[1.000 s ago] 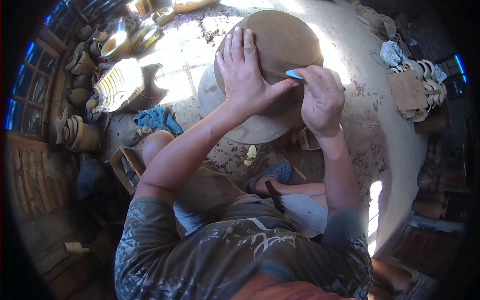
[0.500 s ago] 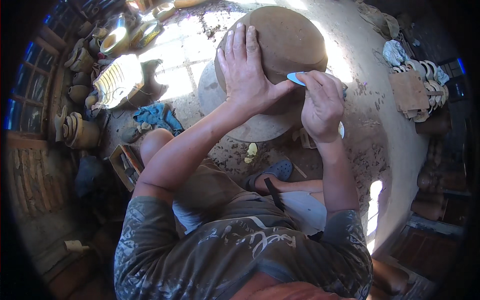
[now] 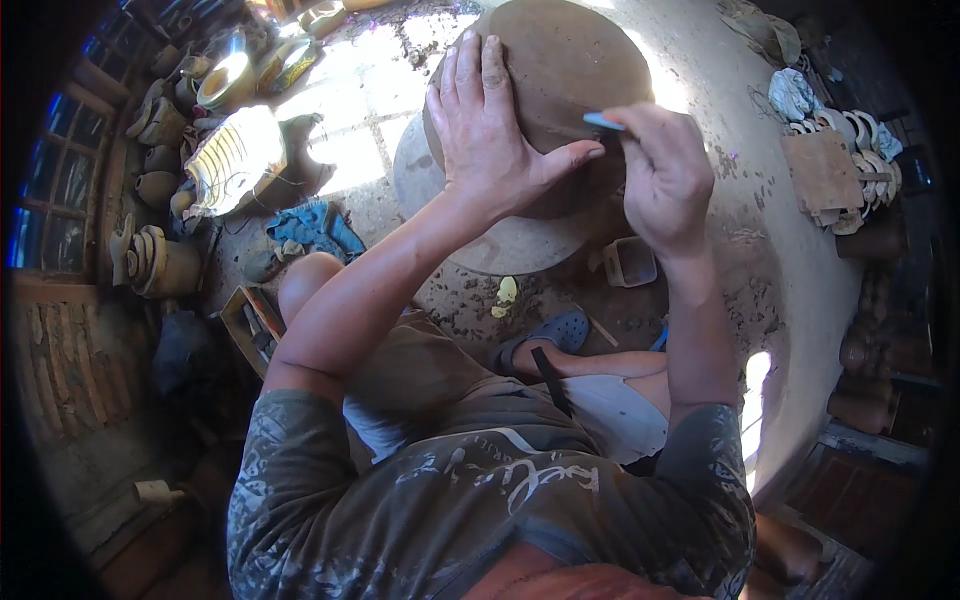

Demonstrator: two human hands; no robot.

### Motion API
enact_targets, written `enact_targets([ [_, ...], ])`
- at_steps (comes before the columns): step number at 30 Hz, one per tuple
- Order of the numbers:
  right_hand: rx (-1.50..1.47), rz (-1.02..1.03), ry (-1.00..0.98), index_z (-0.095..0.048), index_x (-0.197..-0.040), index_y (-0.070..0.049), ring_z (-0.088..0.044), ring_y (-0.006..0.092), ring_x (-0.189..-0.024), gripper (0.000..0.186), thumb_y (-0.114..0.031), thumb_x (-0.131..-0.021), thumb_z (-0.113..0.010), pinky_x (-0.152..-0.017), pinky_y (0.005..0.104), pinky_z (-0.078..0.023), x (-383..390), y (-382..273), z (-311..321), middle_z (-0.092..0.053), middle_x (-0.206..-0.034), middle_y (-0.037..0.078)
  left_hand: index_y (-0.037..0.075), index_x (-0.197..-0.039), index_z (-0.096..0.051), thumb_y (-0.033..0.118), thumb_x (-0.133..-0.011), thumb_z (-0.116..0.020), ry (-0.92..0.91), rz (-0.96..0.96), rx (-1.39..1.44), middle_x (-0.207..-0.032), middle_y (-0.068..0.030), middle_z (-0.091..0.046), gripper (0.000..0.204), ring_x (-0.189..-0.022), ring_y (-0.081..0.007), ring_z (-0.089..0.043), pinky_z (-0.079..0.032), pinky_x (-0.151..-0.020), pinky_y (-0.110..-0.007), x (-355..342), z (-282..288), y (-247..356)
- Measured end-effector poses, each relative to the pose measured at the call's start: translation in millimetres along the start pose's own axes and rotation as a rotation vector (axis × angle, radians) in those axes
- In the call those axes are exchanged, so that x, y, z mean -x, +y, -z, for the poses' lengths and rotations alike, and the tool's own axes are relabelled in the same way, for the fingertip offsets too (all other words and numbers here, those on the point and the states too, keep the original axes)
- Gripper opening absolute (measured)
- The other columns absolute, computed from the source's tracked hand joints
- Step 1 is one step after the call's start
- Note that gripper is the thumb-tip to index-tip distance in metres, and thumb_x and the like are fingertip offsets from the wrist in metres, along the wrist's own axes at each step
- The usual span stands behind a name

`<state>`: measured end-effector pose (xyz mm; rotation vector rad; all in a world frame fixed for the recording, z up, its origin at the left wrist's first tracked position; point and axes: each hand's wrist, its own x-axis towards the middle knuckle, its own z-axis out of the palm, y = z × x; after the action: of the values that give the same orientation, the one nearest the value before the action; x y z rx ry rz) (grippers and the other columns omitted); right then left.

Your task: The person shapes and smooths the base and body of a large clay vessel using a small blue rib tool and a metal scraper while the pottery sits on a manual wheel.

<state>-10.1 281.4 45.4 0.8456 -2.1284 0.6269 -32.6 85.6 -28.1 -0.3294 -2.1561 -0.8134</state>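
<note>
A large round brown clay form (image 3: 570, 60) rests on a wide grey wheel disc (image 3: 520, 250). My left hand (image 3: 490, 135) lies flat against the side and upper edge of the clay, its fingers stretched out and its thumb pointing right. In my right hand (image 3: 670, 170) a thin light-blue scraper (image 3: 603, 121) is pinched between thumb and fingers. The scraper's tip is close to the near right edge of the clay; whether it touches I cannot tell. The right fingertips are slightly blurred.
A clear plastic tub (image 3: 632, 262) stands on the floor beside the wheel. Clay crumbs and a yellow scrap (image 3: 506, 292) lie near my foot. At left are a blue cloth (image 3: 318, 228), a wooden box of tools (image 3: 250, 325) and several pots (image 3: 160, 262). Boards (image 3: 820, 175) lean at the right.
My right hand has moved a little right and up with the scraper, away from the left thumb. The left thumb now shows fully. The plastic tub has come more into view.
</note>
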Motion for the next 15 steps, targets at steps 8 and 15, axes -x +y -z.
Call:
enact_targets([
  [8,0.084,0.037,-0.027,-0.079,-0.105,-0.007,-0.068,0.0309,-0.092,0.027,0.006,-0.083,-0.073,-0.081,0.041,-0.055,19.5,-14.7,-4.6,-0.072,-0.099,0.008,-0.009,-0.165,-0.02,0.072,-0.063,-0.094,-0.014,-0.02,0.0,-0.168,-0.0344,-0.027,0.15,-0.151,-0.0542,-0.033,-0.03,-0.123,-0.061,0.1,1.5,0.8],
  [15,0.053,0.05,0.042,-0.08,-0.112,-0.007,-0.068,0.0299,-0.097,0.036,0.007,-0.079,-0.075,-0.085,0.0416,-0.055,50.6,-14.7,-16.3,-0.071,-0.103,0.008,-0.004,-0.167,-0.019,0.072,-0.065,-0.092,0.0,-0.187,0.019,-0.17,-0.0343,-0.024,0.148,-0.156,-0.0529,-0.028,-0.027,-0.124,-0.063,2.6,1.4,-15.9],
])
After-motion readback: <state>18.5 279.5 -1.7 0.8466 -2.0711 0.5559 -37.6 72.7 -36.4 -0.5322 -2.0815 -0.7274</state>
